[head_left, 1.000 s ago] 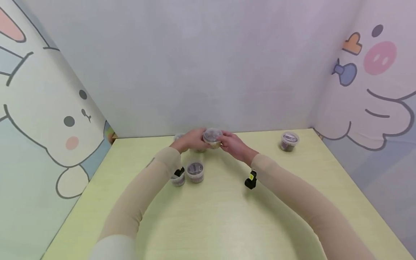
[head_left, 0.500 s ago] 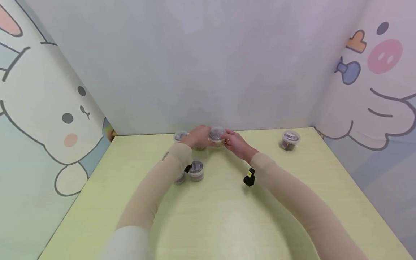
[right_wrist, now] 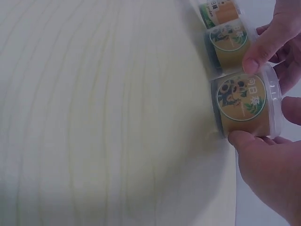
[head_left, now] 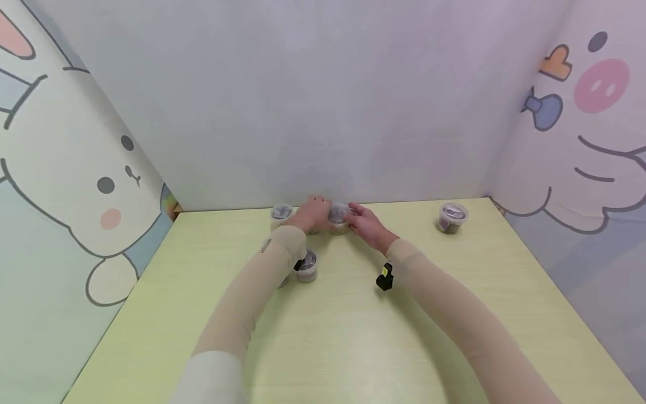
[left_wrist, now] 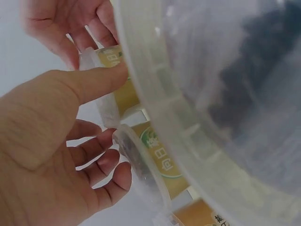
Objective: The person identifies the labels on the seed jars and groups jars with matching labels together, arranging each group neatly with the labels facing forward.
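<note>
A small plastic tub point(head_left: 338, 220) with a clear lid and a yellow label stands upright at the table's back edge. My right hand point(head_left: 370, 229) pinches its right side, with the thumb low against the label point(right_wrist: 241, 96) in the right wrist view. Across from it, my left hand point(head_left: 313, 214) touches the tub with its thumb; its loosely bent fingers point(left_wrist: 106, 165) lie by the lid of the neighbouring tub point(left_wrist: 160, 160). That neighbour point(right_wrist: 230, 44) stands to the left, mostly hidden by the left hand in the head view. A further tub point(head_left: 281, 214) ends this row.
Nearer me are a tub point(head_left: 306, 268) and another point(head_left: 283, 282) mostly covered by the left sleeve. One tub point(head_left: 452, 217) stands apart at the back right. A cloth wall point(head_left: 323, 112) rises behind the pale table point(head_left: 323, 336).
Both hands have moved the tub slightly right and lowered it onto the table beside the back row. The left fingers have loosened from it. More of the far-left tub shows.
</note>
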Demonstrator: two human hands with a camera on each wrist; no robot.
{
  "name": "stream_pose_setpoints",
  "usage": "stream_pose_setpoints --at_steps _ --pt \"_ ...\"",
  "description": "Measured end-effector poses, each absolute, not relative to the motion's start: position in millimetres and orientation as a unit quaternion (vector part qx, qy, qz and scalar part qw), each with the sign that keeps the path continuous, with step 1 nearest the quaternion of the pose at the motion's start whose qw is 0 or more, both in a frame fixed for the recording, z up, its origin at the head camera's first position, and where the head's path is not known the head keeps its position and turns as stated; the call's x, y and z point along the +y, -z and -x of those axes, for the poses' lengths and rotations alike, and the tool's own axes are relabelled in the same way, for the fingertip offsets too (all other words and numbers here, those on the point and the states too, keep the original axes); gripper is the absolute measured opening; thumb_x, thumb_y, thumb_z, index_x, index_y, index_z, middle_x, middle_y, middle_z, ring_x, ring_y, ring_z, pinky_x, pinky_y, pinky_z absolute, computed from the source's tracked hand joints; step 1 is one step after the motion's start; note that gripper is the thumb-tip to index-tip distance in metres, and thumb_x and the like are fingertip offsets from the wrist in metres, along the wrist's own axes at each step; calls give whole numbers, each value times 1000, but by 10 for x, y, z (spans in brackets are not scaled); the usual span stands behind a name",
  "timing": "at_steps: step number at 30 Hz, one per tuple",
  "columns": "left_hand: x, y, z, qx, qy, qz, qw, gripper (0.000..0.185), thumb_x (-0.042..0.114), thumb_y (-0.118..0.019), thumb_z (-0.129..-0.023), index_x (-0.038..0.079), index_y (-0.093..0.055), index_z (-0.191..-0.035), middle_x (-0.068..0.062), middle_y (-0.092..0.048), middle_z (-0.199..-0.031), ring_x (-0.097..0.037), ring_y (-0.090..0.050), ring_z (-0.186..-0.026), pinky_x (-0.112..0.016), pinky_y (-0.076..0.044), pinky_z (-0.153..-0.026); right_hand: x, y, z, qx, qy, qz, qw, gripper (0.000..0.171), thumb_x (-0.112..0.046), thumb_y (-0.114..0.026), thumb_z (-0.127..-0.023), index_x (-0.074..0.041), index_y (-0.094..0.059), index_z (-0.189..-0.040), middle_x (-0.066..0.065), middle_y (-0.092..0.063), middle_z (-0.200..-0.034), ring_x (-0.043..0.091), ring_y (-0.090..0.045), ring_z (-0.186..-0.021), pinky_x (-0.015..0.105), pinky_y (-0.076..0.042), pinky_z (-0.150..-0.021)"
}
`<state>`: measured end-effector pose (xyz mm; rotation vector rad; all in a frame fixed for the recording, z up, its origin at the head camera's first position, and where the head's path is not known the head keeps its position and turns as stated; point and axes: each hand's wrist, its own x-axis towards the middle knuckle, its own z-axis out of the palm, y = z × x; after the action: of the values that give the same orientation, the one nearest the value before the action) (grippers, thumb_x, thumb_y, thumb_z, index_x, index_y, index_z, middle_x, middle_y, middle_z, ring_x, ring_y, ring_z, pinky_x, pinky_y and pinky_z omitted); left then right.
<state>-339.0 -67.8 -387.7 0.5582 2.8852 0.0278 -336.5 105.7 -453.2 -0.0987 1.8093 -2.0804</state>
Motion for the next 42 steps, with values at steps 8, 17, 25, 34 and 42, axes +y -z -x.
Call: stream_pose_setpoints --at_steps 8,17,25,34,42 --pt "-698 3880 3400 976 -26 -194 96 63 44 -75 -91 2 -58 -135 -19 -55 -134 -35 -44 -124 -48 -44 -101 1054 4521 3383 659 725 33 197 62 -11 -48 -108 -5 -18 -161 17 -23 -165 28 -25 -150 43 -27 -119" --pt "-711 3934 3401 973 -62 -200 100 59 37 -79 -90 3 -59 -134 -17 -56 -131 -34 -50 -123 -46 -42 -105 1053 4499 3352 640 739 -6 209 62 -8 -51 -106 -8 -23 -161 15 -27 -164 29 -27 -150 48 -24 -120" --pt "-724 3948 3415 974 -75 -188 97 57 34 -82 -88 5 -61 -133 -13 -56 -127 -30 -54 -117 -44 -45 -101 1017 4497 3368 630 749 -30 203 61 -7 -54 -105 -9 -29 -160 13 -30 -163 27 -32 -147 46 -29 -118" --pt "-709 3940 3402 974 -83 -181 105 62 31 -81 -89 5 -57 -139 -15 -54 -133 -30 -52 -122 -45 -43 -105 1015 4523 3354 629 751 -20 199 60 -8 -52 -106 -10 -27 -160 13 -27 -164 29 -32 -147 47 -33 -116" --pt "-698 3918 3359 976 -77 -170 110 67 36 -79 -91 6 -52 -144 -16 -50 -138 -32 -49 -127 -48 -43 -105 1020 4521 3312 640 743 -7 195 59 -9 -49 -108 -10 -24 -161 17 -29 -162 35 -36 -145 49 -38 -112"
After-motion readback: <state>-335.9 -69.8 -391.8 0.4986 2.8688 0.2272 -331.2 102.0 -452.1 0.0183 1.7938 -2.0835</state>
